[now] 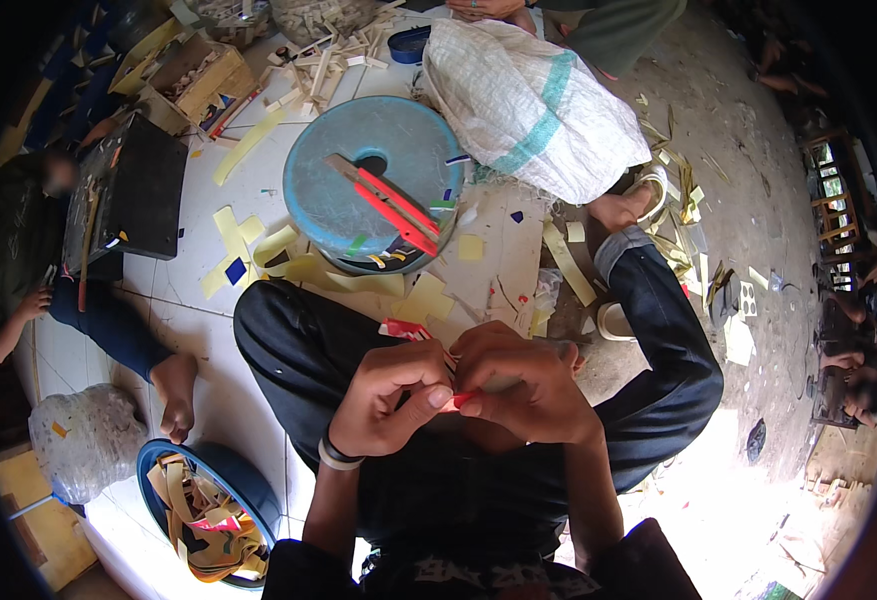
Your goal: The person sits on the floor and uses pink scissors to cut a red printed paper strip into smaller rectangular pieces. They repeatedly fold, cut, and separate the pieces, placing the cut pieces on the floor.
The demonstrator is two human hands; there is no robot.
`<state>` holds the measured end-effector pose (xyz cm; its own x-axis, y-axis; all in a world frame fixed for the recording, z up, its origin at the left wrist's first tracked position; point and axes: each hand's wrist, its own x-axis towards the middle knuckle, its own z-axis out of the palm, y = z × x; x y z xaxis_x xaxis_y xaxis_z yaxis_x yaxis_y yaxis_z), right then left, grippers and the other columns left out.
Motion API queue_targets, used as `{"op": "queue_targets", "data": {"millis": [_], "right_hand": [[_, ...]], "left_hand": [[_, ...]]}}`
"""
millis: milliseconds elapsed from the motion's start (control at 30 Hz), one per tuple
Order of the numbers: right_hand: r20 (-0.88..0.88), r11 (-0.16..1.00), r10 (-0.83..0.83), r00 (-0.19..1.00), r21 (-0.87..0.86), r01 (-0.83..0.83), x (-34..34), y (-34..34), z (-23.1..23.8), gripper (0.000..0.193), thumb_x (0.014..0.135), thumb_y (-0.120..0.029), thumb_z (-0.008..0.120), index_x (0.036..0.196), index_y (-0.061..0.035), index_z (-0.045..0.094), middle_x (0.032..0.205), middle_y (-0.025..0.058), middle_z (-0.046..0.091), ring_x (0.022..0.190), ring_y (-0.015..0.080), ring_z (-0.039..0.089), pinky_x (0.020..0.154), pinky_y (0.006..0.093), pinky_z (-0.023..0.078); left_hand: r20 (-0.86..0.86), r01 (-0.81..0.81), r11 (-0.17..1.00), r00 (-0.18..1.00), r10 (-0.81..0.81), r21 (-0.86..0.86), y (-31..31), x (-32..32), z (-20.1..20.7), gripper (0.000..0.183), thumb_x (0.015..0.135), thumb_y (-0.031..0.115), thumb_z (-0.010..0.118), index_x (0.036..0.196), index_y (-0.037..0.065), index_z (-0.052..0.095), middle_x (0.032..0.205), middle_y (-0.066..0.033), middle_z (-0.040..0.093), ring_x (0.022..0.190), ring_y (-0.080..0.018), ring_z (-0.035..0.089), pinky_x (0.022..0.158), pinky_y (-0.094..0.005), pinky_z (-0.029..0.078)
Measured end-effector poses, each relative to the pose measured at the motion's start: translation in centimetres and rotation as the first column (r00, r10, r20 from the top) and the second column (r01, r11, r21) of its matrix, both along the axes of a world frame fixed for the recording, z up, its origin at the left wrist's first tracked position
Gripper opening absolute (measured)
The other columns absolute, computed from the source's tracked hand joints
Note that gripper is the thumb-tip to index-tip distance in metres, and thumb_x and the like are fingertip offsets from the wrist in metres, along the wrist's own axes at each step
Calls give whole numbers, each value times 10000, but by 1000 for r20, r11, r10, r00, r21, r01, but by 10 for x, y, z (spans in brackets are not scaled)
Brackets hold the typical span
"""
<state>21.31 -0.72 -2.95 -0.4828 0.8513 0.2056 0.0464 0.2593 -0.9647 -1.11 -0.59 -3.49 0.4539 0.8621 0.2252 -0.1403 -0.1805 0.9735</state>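
Observation:
In front of my lap, my left hand and my right hand meet with fingers curled. Both thumbs and fingertips pinch a small red piece. Beyond my left fingers juts a red-and-white strip; whether it joins the red piece is hidden. A utility knife with a red handle rests on a round blue upturned tub ahead of my knees. Small blue, green and yellow pieces lie near the tub's edge. Pale yellow cut sheets are spread between the tub and my legs.
At lower left stands a blue bucket of strips, beside a clear bag. Another person sits by a black box at left. A white woven sack lies at far right of the tub. Wooden pieces heap at the back.

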Motion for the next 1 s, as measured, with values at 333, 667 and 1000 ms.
{"op": "queue_targets", "data": {"millis": [333,667,1000], "right_hand": [[189,973,-219,957,112,201,-2,-3,12,170,790,-37,849,868,-38,698,904,94,680,983,310,657,900,420,487],[136,971,-234,963,77,225,4,-4,0,166,812,-56,847,866,-28,692,926,118,692,1047,325,678,903,426,514],[113,925,-357,927,-98,368,8,-9,-7,156,847,-43,825,929,18,708,976,137,722,939,276,696,856,375,528]], "left_hand": [[-330,-235,786,811,483,572,2,16,-3,115,895,4,719,816,1,636,768,-79,560,689,-214,517,633,-342,391],[-198,-275,941,929,312,197,-6,16,-17,125,970,29,681,860,-18,642,793,-75,595,715,-199,556,654,-307,415],[-8,-342,901,936,353,-265,-8,13,-24,230,1097,176,617,981,-21,650,929,-29,635,867,-78,548,786,-253,440]]}}
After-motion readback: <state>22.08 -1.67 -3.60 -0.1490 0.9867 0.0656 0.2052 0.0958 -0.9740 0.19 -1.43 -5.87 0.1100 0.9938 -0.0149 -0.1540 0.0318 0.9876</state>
